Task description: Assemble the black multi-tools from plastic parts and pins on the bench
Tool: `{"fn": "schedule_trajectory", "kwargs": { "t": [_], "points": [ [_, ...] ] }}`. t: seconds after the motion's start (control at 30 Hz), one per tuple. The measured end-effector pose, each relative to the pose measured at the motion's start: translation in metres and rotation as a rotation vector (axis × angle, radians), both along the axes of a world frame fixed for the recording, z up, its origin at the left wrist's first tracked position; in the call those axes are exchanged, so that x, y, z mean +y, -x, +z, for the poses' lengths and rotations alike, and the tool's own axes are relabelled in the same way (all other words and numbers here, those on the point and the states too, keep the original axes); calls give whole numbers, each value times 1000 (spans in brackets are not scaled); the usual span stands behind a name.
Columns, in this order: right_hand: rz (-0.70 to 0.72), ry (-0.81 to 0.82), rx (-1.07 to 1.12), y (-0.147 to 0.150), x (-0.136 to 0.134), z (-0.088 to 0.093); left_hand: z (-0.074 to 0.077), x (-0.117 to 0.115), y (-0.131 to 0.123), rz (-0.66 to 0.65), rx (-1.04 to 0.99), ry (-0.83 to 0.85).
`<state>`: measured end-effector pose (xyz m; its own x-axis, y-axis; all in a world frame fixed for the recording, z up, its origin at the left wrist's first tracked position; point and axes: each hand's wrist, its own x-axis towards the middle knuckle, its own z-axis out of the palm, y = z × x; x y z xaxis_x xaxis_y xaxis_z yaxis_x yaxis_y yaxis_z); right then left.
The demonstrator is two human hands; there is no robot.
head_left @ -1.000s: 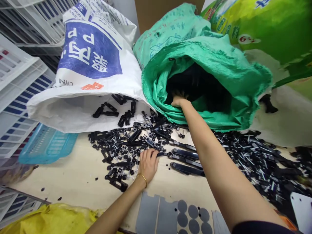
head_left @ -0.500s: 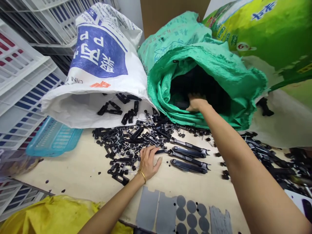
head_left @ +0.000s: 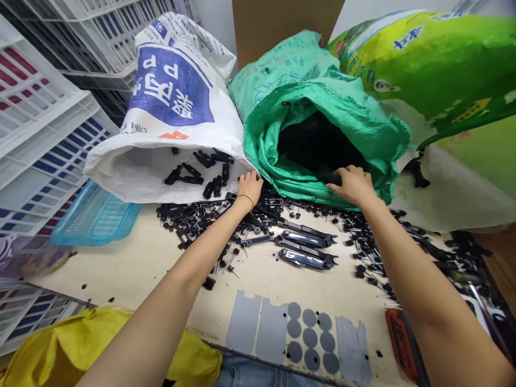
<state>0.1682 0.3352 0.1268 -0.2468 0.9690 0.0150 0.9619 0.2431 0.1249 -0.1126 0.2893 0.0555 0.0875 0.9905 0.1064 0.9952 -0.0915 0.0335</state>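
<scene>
My right hand (head_left: 355, 185) is at the mouth of the green woven sack (head_left: 266, 140), its fingers closed on a dark, smooth black plastic part (head_left: 332, 178) whose far end is lost in the sack's dark interior. My left hand (head_left: 250, 187) reaches to the rim of the white woven sack (head_left: 102, 156), above the pile of black plastic parts (head_left: 193, 217). Its fingers curl downward, and what they grip is hidden. Between my arms, several long black plastic arms (head_left: 306, 258) lie side by side. A flat black link (head_left: 258, 240) lies at their left end.
Black knobs with metal pins (head_left: 363, 263) lie on the right. Grey sheets and discs (head_left: 310, 338) line the table's front edge, near a red-and-black tool piece (head_left: 399, 344). A blue basket (head_left: 97, 220) and white crates (head_left: 40, 118) stand left; a yellow cloth (head_left: 80, 344) hangs in front.
My right hand has drawn back from inside the green sack to its mouth, bringing a black part into view. My left hand has moved from the table up to the white sack's rim.
</scene>
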Motion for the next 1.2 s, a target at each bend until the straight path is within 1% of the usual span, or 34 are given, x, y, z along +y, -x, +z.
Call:
{"fn": "schedule_trajectory", "kwargs": {
  "t": [0.07, 0.2, 0.33, 0.4, 0.5, 0.63, 0.7, 0.77, 0.83, 0.87, 0.93, 0.97, 1.03, 1.1, 1.13, 1.2],
  "points": [
    [44, -25, 53, 14, -15, 5, -3, -5, 4, -13, 30, -22],
    [143, -80, 186, 47, -49, 9, -5, -21, 19, -70, -9, -57],
    [255, -39, 245, 80, -75, 1, 1, -30, 29, -82, -17, -104],
    [292, 8, 245, 100, -81, -6, 5, -32, 30, -13, -29, -101],
    [348, 67, 228, 136, -78, -19, 7, -36, 29, 144, -73, -66],
    [364, 77, 202, 183, -60, -41, 1, -45, 39, 276, -155, -63],
    [355, 75, 188, 197, -50, -49, -2, -50, 48, 334, -214, -90],
    [365, 75, 174, 203, -42, -51, -3, -56, 56, 350, -304, -150],
    [387, 67, 166, 199, -40, -46, -1, -64, 58, 327, -464, -235],
    [396, 58, 162, 195, -42, -41, 0, -70, 56, 316, -585, -271],
    [402, 2, 177, 181, -54, -29, 4, -83, 43, 306, -910, -299],
    [396, -39, 205, 173, -64, -23, 7, -91, 34, 289, -1099, -285],
    [366, -100, 314, 158, -95, -13, 12, -110, 9, 216, -1472, -216],
    [308, -89, 464, 145, -135, -8, 19, -134, -18, 125, -1767, -126],
    [276, -56, 534, 139, -156, -7, 21, -147, -30, 106, -1873, -83],
    [229, 12, 684, 127, -197, -10, 24, -174, -49, 119, -2021, 4]
  ]
}}
